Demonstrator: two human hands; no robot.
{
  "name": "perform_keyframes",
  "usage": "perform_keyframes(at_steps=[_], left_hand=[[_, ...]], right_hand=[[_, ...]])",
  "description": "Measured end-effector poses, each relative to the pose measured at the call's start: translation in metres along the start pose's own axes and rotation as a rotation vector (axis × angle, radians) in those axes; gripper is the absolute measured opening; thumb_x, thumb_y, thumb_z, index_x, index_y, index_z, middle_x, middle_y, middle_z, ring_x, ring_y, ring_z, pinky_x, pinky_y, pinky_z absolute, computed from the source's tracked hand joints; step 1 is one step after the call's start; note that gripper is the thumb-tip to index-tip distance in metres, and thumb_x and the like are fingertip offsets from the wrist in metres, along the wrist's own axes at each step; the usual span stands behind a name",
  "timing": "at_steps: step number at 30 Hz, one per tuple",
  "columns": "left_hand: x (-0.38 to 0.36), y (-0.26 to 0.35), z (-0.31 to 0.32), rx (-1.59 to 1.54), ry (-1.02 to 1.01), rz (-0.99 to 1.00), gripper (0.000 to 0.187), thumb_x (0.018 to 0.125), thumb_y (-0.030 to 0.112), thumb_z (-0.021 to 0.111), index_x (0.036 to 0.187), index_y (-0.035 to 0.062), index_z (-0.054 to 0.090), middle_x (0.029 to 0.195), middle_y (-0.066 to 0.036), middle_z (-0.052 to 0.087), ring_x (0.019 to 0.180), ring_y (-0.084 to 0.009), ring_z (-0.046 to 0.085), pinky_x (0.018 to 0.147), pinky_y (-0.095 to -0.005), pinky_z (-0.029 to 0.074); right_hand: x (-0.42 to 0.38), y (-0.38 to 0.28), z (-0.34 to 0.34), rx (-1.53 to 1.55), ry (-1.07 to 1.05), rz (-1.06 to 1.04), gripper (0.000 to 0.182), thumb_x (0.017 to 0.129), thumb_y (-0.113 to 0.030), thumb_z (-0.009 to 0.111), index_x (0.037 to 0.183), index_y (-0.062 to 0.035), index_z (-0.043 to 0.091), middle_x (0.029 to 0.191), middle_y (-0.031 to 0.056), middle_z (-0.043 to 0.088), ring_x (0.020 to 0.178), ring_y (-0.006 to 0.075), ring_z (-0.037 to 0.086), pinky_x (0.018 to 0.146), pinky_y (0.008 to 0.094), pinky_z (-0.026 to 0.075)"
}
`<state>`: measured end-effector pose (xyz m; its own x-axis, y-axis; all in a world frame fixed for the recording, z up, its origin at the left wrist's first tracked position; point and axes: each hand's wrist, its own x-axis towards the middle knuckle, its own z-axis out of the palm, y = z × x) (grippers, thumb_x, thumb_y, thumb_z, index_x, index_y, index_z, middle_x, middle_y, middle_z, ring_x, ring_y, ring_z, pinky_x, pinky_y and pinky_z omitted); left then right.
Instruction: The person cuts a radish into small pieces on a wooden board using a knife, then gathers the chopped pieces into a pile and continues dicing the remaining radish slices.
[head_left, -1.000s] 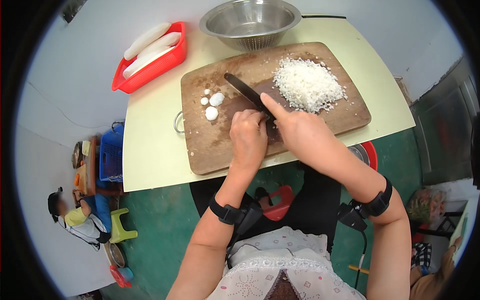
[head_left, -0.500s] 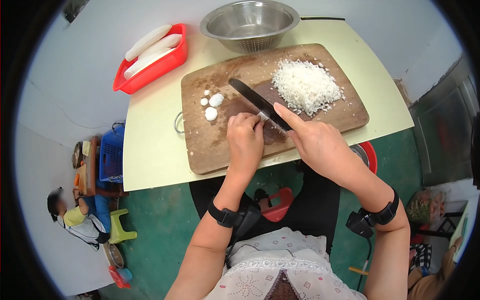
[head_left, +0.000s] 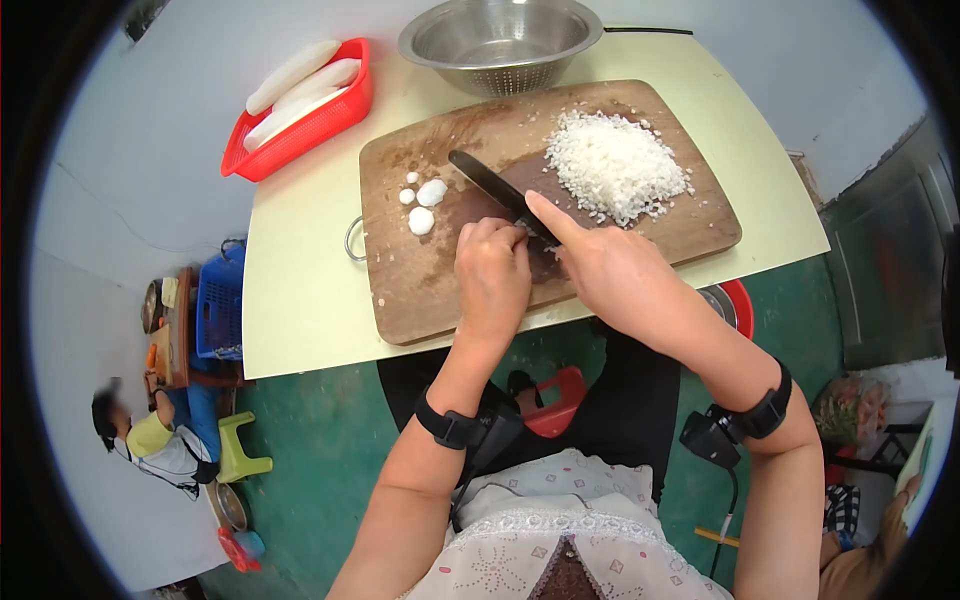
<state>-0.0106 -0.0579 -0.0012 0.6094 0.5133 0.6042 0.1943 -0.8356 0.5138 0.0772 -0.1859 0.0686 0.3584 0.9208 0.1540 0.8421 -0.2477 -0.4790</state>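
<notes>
A wooden cutting board (head_left: pixel 425 300) lies on the pale yellow table. My right hand (head_left: pixel 618 275) grips a dark-bladed kitchen knife (head_left: pixel 485 182), index finger stretched along the blade's back. Left of the blade, my left hand (head_left: pixel 492 268) has its fingers curled and bunched on the board, holding a small white radish piece, nearly all hidden by fingers and blade. A heap of diced white radish (head_left: pixel 615 165) covers the board's right part. Several rounded white end pieces (head_left: pixel 421 221) sit on its left part.
Behind the board stands a steel colander (head_left: pixel 500 75). A red basket (head_left: pixel 310 140) of peeled white radishes (head_left: pixel 292 78) is at the back left. A metal ring (head_left: pixel 354 240) sticks out from the board's left side. Another person (head_left: pixel 150 435) sits far left, near a blue crate (head_left: pixel 220 310).
My right hand and the knife have shifted left, closer to my left fingers. The white radish piece, partly visible before beside the blade, is now almost covered. The view has tilted slightly.
</notes>
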Motion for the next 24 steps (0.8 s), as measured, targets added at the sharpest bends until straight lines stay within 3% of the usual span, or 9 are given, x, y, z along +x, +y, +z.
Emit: perform_keyframes(at_steps=[4, 7, 10, 19, 24], left_hand=[[-0.001, -0.002, 0.001, -0.029, 0.030, 0.003, 0.005, 0.073, 0.001, 0.066, 0.076, -0.0017, 0.068, 0.081, -0.012, 0.065, 0.078, -0.0303, 0.059, 0.072, -0.0382, 0.048], [-0.002, -0.002, 0.001, -0.030, 0.039, 0.004, 0.005, 0.073, 0.001, 0.066, 0.076, -0.0017, 0.068, 0.080, -0.013, 0.065, 0.078, -0.0304, 0.060, 0.071, -0.0384, 0.048], [-0.001, -0.001, 0.000, -0.026, 0.031, -0.004, 0.004, 0.072, 0.002, 0.067, 0.075, -0.0016, 0.068, 0.079, -0.013, 0.065, 0.078, -0.0306, 0.060, 0.071, -0.0385, 0.048], [-0.001, -0.001, 0.001, -0.021, 0.031, 0.005, 0.003, 0.073, 0.001, 0.064, 0.074, -0.0019, 0.066, 0.077, -0.014, 0.062, 0.076, -0.0323, 0.058, 0.069, -0.0405, 0.047], [-0.001, 0.000, -0.001, -0.015, -0.001, -0.012, 0.005, 0.075, 0.000, 0.062, 0.076, -0.0022, 0.066, 0.079, -0.014, 0.063, 0.078, -0.0326, 0.058, 0.070, -0.0402, 0.047]], right_hand=[[0.010, 0.009, 0.005, 0.106, 0.084, 0.071, 0.055, 0.089, -0.010, 0.054, 0.141, -0.0119, 0.037, 0.068, 0.0258, 0.058, 0.065, 0.0421, 0.059, 0.059, 0.0473, 0.044], [-0.001, -0.006, -0.009, 0.032, 0.023, 0.079, 0.051, 0.089, -0.010, 0.052, 0.138, -0.0044, 0.039, 0.070, 0.0241, 0.061, 0.066, 0.0395, 0.061, 0.062, 0.0474, 0.048], [-0.010, -0.009, -0.009, 0.006, 0.017, 0.016, 0.051, 0.089, -0.010, 0.052, 0.138, -0.0049, 0.039, 0.070, 0.0238, 0.062, 0.064, 0.0393, 0.061, 0.059, 0.0478, 0.049], [-0.015, -0.013, -0.015, -0.214, -0.068, -0.044, 0.065, 0.075, 0.001, 0.052, 0.138, -0.0011, 0.039, 0.063, 0.0182, 0.060, 0.058, 0.0348, 0.062, 0.054, 0.0437, 0.050], [-0.002, -0.010, -0.005, -0.154, -0.059, -0.063, 0.062, 0.078, 0.000, 0.052, 0.139, -0.0024, 0.038, 0.066, 0.0214, 0.060, 0.060, 0.0365, 0.062, 0.057, 0.0444, 0.050]])
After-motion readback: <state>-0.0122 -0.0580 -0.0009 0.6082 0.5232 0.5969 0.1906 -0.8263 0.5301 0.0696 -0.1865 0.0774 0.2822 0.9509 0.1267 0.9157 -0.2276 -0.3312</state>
